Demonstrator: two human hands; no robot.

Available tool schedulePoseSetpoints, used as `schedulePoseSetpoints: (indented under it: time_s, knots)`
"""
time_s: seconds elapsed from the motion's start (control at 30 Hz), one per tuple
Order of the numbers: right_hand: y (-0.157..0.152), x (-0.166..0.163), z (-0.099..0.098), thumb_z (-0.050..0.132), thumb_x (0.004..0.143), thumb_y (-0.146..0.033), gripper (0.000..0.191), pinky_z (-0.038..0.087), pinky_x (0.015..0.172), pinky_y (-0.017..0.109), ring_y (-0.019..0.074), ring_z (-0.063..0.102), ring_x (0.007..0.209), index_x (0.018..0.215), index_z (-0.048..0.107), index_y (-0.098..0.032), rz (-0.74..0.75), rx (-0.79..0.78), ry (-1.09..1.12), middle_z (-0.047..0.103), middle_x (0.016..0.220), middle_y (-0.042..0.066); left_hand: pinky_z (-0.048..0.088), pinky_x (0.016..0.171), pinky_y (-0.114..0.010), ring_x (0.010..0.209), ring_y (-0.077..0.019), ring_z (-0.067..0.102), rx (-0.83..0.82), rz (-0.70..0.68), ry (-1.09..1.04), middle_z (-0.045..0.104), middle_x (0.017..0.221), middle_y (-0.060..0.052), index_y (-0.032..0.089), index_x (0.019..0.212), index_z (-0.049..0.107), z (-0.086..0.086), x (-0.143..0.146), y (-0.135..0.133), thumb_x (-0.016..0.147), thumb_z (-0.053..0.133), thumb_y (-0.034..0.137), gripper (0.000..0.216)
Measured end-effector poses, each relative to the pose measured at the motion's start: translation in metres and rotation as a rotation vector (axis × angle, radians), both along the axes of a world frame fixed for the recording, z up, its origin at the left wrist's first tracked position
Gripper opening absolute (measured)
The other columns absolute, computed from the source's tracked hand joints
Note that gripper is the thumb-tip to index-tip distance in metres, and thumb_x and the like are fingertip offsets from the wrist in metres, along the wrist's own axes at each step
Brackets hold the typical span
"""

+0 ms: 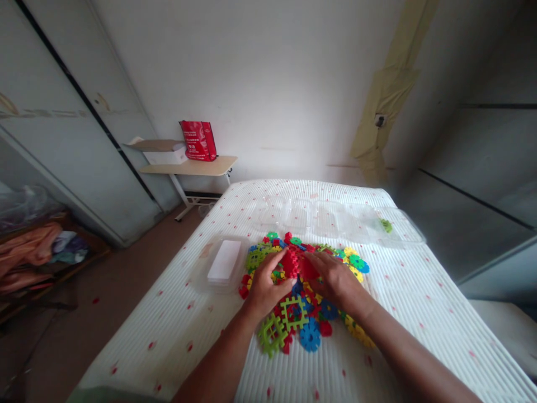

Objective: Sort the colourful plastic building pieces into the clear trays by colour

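A heap of colourful plastic building pieces lies on the white covering, with a blue notched disc (pixel 310 336) and a green square frame (pixel 294 313) at its near side. Over the middle of the heap, my left hand (pixel 265 284) is closed with thumb and fingers around a red toothed piece (pixel 290 263). My right hand (pixel 338 278) is closed on a red block piece (pixel 309 268), its fingers bent over the top. The two red pieces are close together between my hands; whether they touch I cannot tell.
Clear plastic containers (pixel 300 214) stand in a row behind the heap; the rightmost holds small green pieces (pixel 386 225). To the left, a clear box (pixel 201 280) holds a stack of white cards (pixel 225 260). A small table (pixel 210 166) bears a red bag (pixel 198 140).
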State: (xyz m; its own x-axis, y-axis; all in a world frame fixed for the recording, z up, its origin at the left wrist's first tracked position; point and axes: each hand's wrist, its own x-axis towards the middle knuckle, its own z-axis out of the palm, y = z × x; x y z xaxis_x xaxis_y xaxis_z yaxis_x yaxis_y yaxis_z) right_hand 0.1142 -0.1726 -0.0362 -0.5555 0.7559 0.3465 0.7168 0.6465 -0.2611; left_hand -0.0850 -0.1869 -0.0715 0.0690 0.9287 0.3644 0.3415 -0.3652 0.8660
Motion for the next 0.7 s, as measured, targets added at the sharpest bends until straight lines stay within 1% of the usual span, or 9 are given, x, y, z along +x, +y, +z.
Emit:
schedulePoseSetpoints:
  time_s: [0.1, 0.17, 0.23, 0.3, 0.37, 0.5, 0.6, 0.7]
  knots:
    - [0.002, -0.004, -0.006, 0.058, 0.075, -0.015, 0.055, 0.047, 0.093, 0.041, 0.0274, 0.054, 0.112, 0.129, 0.048, -0.012, -0.016, 0.011, 0.004, 0.056, 0.122, 0.018, 0.041, 0.103, -0.040, 0.115, -0.0222, 0.053, 0.107, 0.041, 0.156, 0.057, 0.122, -0.009, 0.018, 0.124, 0.052, 0.000, 0.002, 0.001, 0.068, 0.064, 0.017, 0.058]
    - [0.003, -0.004, -0.010, 0.059, 0.077, -0.019, 0.054, 0.045, 0.095, 0.043, 0.0282, 0.050, 0.117, 0.129, 0.048, -0.012, -0.029, 0.038, 0.048, 0.053, 0.126, 0.018, 0.042, 0.101, -0.041, 0.113, -0.0225, 0.054, 0.144, 0.056, 0.218, 0.058, 0.121, -0.009, 0.018, 0.123, 0.053, 0.000, 0.004, 0.002, 0.068, 0.062, 0.017, 0.056]
    - [0.004, 0.001, -0.012, 0.060, 0.078, -0.025, 0.052, 0.045, 0.096, 0.044, 0.0283, 0.049, 0.118, 0.128, 0.049, -0.014, -0.037, 0.045, 0.082, 0.053, 0.127, 0.017, 0.044, 0.099, -0.041, 0.112, -0.0228, 0.055, 0.158, 0.072, 0.269, 0.059, 0.119, -0.010, 0.017, 0.123, 0.053, -0.001, 0.006, 0.002, 0.068, 0.062, 0.016, 0.056]
    - [0.003, 0.012, -0.012, 0.059, 0.080, -0.028, 0.048, 0.047, 0.094, 0.043, 0.0271, 0.052, 0.116, 0.126, 0.050, -0.016, -0.057, 0.036, 0.116, 0.055, 0.125, 0.016, 0.045, 0.098, -0.040, 0.110, -0.0227, 0.055, 0.160, 0.080, 0.322, 0.059, 0.118, -0.010, 0.018, 0.123, 0.052, -0.001, 0.008, 0.004, 0.067, 0.062, 0.016, 0.057]
    - [0.002, 0.026, -0.011, 0.056, 0.083, -0.029, 0.040, 0.049, 0.091, 0.041, 0.0254, 0.057, 0.110, 0.122, 0.053, -0.018, -0.111, 0.036, 0.157, 0.058, 0.121, 0.014, 0.046, 0.098, -0.040, 0.110, -0.0227, 0.055, 0.162, 0.083, 0.382, 0.059, 0.117, -0.009, 0.020, 0.124, 0.051, 0.000, 0.010, 0.006, 0.066, 0.062, 0.015, 0.059]
    - [0.003, 0.050, -0.011, 0.050, 0.086, -0.030, 0.027, 0.052, 0.083, 0.039, 0.0237, 0.063, 0.097, 0.109, 0.060, -0.018, -0.188, 0.054, 0.221, 0.064, 0.107, 0.012, 0.044, 0.100, -0.041, 0.113, -0.0237, 0.053, 0.196, 0.051, 0.489, 0.057, 0.120, -0.008, 0.022, 0.126, 0.050, 0.004, 0.016, 0.012, 0.067, 0.062, 0.016, 0.061]
    - [0.004, 0.057, -0.011, 0.047, 0.087, -0.032, 0.025, 0.054, 0.077, 0.035, 0.0216, 0.065, 0.088, 0.104, 0.062, -0.019, -0.211, 0.048, 0.253, 0.065, 0.103, 0.010, 0.044, 0.100, -0.040, 0.113, -0.0234, 0.053, 0.211, -0.007, 0.529, 0.056, 0.120, -0.007, 0.023, 0.126, 0.049, 0.007, 0.019, 0.017, 0.065, 0.062, 0.015, 0.062]
    - [0.004, 0.056, -0.011, 0.046, 0.088, -0.032, 0.025, 0.054, 0.074, 0.033, 0.0204, 0.066, 0.084, 0.102, 0.063, -0.020, -0.197, 0.033, 0.270, 0.065, 0.101, 0.010, 0.045, 0.099, -0.039, 0.111, -0.0229, 0.054, 0.197, -0.070, 0.541, 0.056, 0.120, -0.007, 0.024, 0.124, 0.050, 0.010, 0.021, 0.021, 0.063, 0.063, 0.014, 0.063]
